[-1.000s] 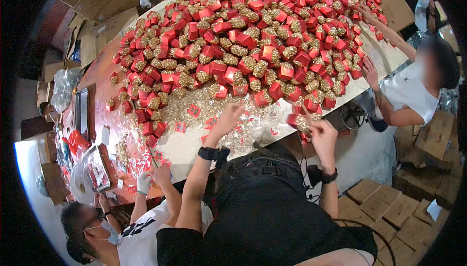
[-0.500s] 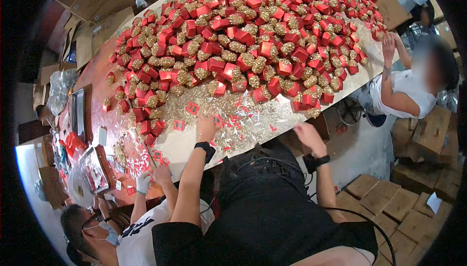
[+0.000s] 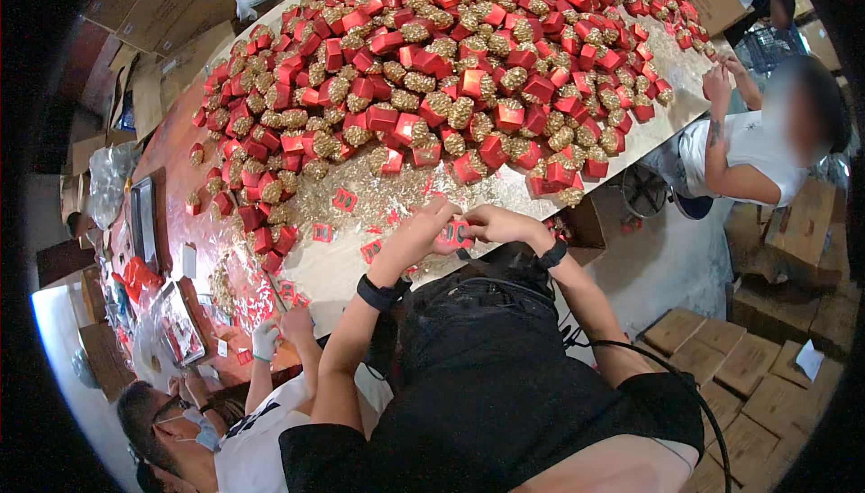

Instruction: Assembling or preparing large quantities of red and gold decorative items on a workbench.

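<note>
My left hand (image 3: 422, 233) and my right hand (image 3: 501, 224) meet above the table's near edge. Between their fingertips is a small red card (image 3: 457, 233) with a dark patch, pinched from both sides. Similar red cards lie on the tabletop to the left: one card (image 3: 344, 199) near the pile, another card (image 3: 322, 232) further left, and a third card (image 3: 371, 251) beside my left hand. Beyond my hands spreads a large pile of ornaments (image 3: 471, 84) with red faceted bases and knobbly gold tops.
Gold flakes and red scraps litter the tabletop (image 3: 311, 263). At the left, a co-worker's gloved hand (image 3: 266, 340) works by the table; another person (image 3: 743, 155) sits at the right. Cardboard cartons (image 3: 743, 371) stand at the lower right, and a dark tray (image 3: 144, 223) lies far left.
My left hand has lifted off the tabletop and moved right. My right hand has come left and up to meet it, and the red card is now held between both.
</note>
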A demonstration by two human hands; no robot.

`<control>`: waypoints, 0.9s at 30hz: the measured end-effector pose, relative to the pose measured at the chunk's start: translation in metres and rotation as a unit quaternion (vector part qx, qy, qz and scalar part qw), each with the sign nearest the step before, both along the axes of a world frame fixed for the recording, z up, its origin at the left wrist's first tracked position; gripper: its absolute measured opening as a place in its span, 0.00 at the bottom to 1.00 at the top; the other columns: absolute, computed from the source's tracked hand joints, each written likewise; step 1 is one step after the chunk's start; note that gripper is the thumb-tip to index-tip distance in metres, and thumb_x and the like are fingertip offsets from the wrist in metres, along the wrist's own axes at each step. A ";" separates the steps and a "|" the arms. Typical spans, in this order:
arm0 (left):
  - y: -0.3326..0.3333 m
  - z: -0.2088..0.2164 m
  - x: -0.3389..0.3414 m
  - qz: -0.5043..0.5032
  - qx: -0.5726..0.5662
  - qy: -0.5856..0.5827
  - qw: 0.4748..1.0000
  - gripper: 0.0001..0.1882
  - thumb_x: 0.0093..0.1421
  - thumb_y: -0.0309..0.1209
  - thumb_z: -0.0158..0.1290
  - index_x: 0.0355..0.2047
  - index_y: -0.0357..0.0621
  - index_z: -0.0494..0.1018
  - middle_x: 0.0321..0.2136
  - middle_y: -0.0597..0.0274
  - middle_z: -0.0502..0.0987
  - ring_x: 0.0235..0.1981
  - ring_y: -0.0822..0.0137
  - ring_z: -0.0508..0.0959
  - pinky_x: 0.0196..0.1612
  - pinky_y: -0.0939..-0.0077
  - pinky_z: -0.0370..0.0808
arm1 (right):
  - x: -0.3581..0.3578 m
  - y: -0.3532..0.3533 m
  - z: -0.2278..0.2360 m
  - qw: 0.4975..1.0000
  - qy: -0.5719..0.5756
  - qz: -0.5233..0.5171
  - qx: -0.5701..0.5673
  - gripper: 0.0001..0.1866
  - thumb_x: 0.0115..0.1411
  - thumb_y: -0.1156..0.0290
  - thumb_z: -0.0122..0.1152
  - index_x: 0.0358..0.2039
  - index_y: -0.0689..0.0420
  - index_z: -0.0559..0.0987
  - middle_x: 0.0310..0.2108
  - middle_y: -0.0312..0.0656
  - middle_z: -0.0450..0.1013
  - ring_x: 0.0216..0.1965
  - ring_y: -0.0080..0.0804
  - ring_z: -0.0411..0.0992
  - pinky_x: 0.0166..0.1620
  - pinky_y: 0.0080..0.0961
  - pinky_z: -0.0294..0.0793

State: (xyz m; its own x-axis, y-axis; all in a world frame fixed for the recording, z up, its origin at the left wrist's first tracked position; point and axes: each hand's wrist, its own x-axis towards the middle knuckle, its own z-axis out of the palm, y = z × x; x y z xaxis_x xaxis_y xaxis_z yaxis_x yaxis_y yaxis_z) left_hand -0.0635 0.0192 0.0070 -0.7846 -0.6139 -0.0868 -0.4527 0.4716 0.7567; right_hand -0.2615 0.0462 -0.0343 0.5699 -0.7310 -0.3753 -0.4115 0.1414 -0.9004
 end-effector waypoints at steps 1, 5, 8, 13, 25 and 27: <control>-0.003 0.000 -0.003 -0.003 0.000 0.000 1.000 0.28 0.37 0.25 0.62 0.40 0.43 0.63 0.36 0.55 0.67 0.39 0.52 0.70 0.37 0.65 0.69 | -0.008 0.001 0.004 0.998 0.015 0.024 0.058 0.14 0.57 0.64 0.51 0.34 0.63 0.74 0.22 0.41 0.71 0.22 0.27 0.67 0.27 0.24 0.65; -0.028 -0.009 -0.018 -0.105 0.018 0.088 0.990 0.23 0.40 0.27 0.62 0.37 0.42 0.66 0.32 0.59 0.69 0.36 0.60 0.71 0.36 0.70 0.70 | -0.038 0.015 0.005 0.969 -0.114 -0.003 0.221 0.15 0.61 0.64 0.47 0.30 0.63 0.76 0.16 0.31 0.65 0.17 0.16 0.59 0.22 0.15 0.59; -0.045 -0.026 -0.031 -0.063 0.335 0.085 0.936 0.28 0.40 0.36 0.65 0.40 0.40 0.67 0.35 0.59 0.72 0.37 0.66 0.71 0.42 0.70 0.69 | -0.054 0.030 0.004 0.947 -0.181 -0.016 0.266 0.17 0.62 0.63 0.43 0.30 0.64 0.75 0.12 0.27 0.58 0.14 0.15 0.55 0.20 0.14 0.55; -0.068 -0.129 -0.061 0.114 0.038 -0.091 0.989 0.38 0.38 0.41 0.64 0.47 0.40 0.61 0.41 0.53 0.67 0.41 0.57 0.69 0.43 0.63 0.69 | -0.061 0.047 -0.012 0.787 -0.455 -0.200 0.365 0.16 0.64 0.66 0.38 0.38 0.65 0.70 0.19 0.29 0.56 0.20 0.17 0.53 0.24 0.14 0.55; -0.041 -0.111 -0.083 0.224 0.037 -0.089 0.970 0.41 0.35 0.35 0.63 0.48 0.38 0.56 0.44 0.41 0.58 0.43 0.45 0.64 0.45 0.62 0.66 | -0.058 0.046 -0.018 0.738 -0.410 -0.520 0.129 0.16 0.58 0.71 0.51 0.44 0.68 0.70 0.33 0.37 0.69 0.37 0.21 0.66 0.44 0.16 0.66; -0.029 -0.074 -0.073 0.238 0.016 0.001 0.971 0.38 0.34 0.35 0.63 0.44 0.35 0.59 0.41 0.44 0.61 0.43 0.48 0.64 0.45 0.64 0.66 | -0.053 0.041 -0.011 0.720 -0.405 -0.547 0.135 0.14 0.56 0.76 0.53 0.42 0.70 0.70 0.37 0.43 0.70 0.40 0.26 0.68 0.47 0.19 0.68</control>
